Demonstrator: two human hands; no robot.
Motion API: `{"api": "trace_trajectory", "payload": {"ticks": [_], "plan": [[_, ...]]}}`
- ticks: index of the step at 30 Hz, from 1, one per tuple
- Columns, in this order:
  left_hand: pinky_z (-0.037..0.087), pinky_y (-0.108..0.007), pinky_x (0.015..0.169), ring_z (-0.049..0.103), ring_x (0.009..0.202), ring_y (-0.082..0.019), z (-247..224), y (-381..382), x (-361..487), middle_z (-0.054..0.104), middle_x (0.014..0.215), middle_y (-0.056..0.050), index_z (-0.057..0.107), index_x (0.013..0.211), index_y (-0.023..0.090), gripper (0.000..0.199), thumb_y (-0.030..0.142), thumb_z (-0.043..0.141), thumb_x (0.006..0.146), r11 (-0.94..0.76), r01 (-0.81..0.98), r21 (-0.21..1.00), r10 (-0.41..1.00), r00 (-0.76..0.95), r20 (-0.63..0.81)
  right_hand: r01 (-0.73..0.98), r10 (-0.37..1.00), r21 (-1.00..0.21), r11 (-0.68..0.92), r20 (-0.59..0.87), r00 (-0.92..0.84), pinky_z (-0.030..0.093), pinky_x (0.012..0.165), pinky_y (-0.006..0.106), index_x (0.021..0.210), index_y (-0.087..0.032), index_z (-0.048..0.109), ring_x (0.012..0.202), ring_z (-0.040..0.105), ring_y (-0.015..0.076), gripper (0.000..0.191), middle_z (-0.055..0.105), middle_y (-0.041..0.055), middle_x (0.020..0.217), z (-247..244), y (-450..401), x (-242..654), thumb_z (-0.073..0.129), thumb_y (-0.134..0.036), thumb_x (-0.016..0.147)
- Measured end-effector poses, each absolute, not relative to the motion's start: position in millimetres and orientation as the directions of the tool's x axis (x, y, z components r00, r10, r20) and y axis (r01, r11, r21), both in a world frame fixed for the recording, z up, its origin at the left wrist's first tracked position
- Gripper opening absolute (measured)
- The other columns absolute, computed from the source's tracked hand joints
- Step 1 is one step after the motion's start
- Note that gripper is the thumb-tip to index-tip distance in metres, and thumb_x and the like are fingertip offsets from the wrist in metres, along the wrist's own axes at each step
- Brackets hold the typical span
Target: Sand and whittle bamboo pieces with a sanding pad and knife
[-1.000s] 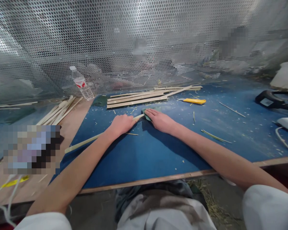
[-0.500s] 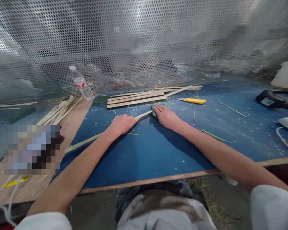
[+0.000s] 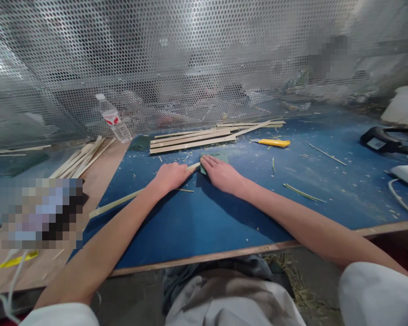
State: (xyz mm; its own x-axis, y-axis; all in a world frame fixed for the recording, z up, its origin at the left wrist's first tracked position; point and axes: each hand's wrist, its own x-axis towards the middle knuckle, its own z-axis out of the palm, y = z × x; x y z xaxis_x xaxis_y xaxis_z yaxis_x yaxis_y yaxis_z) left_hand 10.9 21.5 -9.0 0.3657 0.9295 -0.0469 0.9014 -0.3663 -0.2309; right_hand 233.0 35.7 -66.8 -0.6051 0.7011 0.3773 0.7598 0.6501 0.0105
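Observation:
My left hand [image 3: 170, 177] grips a long, pale bamboo strip [image 3: 115, 203] that lies low across the blue board, its tip poking out past my fingers toward the right. My right hand [image 3: 221, 174] presses down on a folded green pad [image 3: 213, 157], possibly abrasive sheet, which wraps the strip's far end. That end is hidden under the pad. My two hands lie close together, with only a short length of strip showing between them.
Several flat bamboo strips [image 3: 193, 141] lie stacked beyond my hands, next to a yellow utility knife [image 3: 274, 143]. A plastic water bottle [image 3: 113, 118] stands at the left by a pile of strips [image 3: 83, 158]. A perforated metal screen [image 3: 204, 54] rises behind the blue board [image 3: 197, 231].
My right hand and the green pad slid right along the strip, then came back left. My left hand has stayed in place on the strip.

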Motion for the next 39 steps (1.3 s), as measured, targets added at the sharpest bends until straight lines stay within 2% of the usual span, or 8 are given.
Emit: {"api": "trace_trajectory", "payload": {"ticks": [7,13,18,24,26,30,36,39], "plan": [[0.054,-0.041,0.081,0.073,0.097,-0.034,-10.8,22.3,10.1,0.076,0.098,-0.019,0.072,0.112,0.016,0.067,0.060,0.023,0.102,-0.364,0.908,-0.207,0.931,0.358,-0.066,0.852,0.807,-0.033,0.523,0.342,-0.482,0.041,0.117,0.047,0.146,-0.003,0.047,0.142,0.047,0.0279,0.055,0.054,0.0231,0.147,-67.6,50.6,260.3,0.035,-0.007,0.092],[0.054,-0.041,0.079,0.073,0.098,-0.036,-13.2,21.8,8.3,0.077,0.100,-0.018,0.069,0.117,0.017,0.066,0.063,0.025,0.100,-0.376,0.902,-0.211,0.926,0.373,-0.059,0.716,0.683,-0.034,0.697,0.335,-0.649,0.037,0.121,0.044,0.148,-0.002,0.045,0.146,0.042,0.0262,0.056,0.046,0.0220,0.155,-68.0,37.8,241.1,0.035,-0.010,0.093],[0.053,-0.039,0.077,0.073,0.095,-0.035,-15.2,21.1,8.9,0.077,0.098,-0.018,0.070,0.114,0.016,0.068,0.064,0.025,0.099,-0.357,0.911,-0.207,0.934,0.353,-0.057,0.827,0.798,-0.037,0.562,0.287,-0.530,0.039,0.118,0.046,0.143,0.002,0.049,0.141,0.048,0.0292,0.055,0.051,0.0266,0.148,-62.1,41.7,252.1,0.037,-0.006,0.090],[0.052,-0.036,0.078,0.073,0.096,-0.033,-14.8,17.0,9.9,0.077,0.100,-0.017,0.068,0.116,0.017,0.065,0.064,0.026,0.100,-0.347,0.911,-0.222,0.937,0.348,-0.038,0.648,0.644,-0.132,0.750,0.371,-0.669,0.040,0.119,0.047,0.149,-0.007,0.046,0.145,0.044,0.0255,0.057,0.048,0.0187,0.154,-63.8,29.8,229.5,0.038,-0.014,0.093],[0.051,-0.036,0.078,0.073,0.095,-0.032,-12.5,15.0,10.8,0.077,0.099,-0.017,0.068,0.116,0.017,0.064,0.065,0.027,0.100,-0.333,0.913,-0.236,0.941,0.339,-0.013,0.669,0.670,-0.157,0.726,0.380,-0.638,0.041,0.118,0.046,0.148,-0.009,0.047,0.143,0.047,0.0250,0.055,0.051,0.0176,0.152,-62.3,33.5,233.1,0.037,-0.014,0.094],[0.051,-0.037,0.078,0.073,0.093,-0.032,-8.2,11.6,12.7,0.077,0.098,-0.016,0.065,0.116,0.016,0.061,0.064,0.031,0.100,-0.340,0.909,-0.240,0.932,0.360,0.046,0.801,0.788,-0.136,0.582,0.335,-0.516,0.040,0.117,0.045,0.142,-0.001,0.051,0.140,0.049,0.0282,0.054,0.054,0.0240,0.147,-57.4,42.3,247.9,0.036,-0.009,0.091],[0.051,-0.037,0.079,0.072,0.099,-0.032,-10.7,9.3,12.1,0.076,0.107,-0.014,0.063,0.115,0.018,0.050,0.058,0.035,0.101,-0.374,0.905,-0.204,0.918,0.393,0.061,0.633,0.635,-0.167,0.756,0.418,-0.649,0.036,0.121,0.050,0.149,-0.007,0.045,0.148,0.038,0.0260,0.056,0.046,0.0190,0.156,-61.1,27.1,228.8,0.035,-0.016,0.095],[0.051,-0.036,0.078,0.072,0.100,-0.031,-12.0,9.7,13.2,0.075,0.108,-0.014,0.062,0.115,0.018,0.050,0.058,0.034,0.101,-0.371,0.907,-0.199,0.921,0.387,0.048,0.689,0.686,-0.162,0.706,0.398,-0.609,0.037,0.121,0.047,0.147,-0.003,0.046,0.146,0.041,0.0270,0.055,0.047,0.0214,0.154,-62.8,35.5,240.4,0.035,-0.015,0.094]]}}
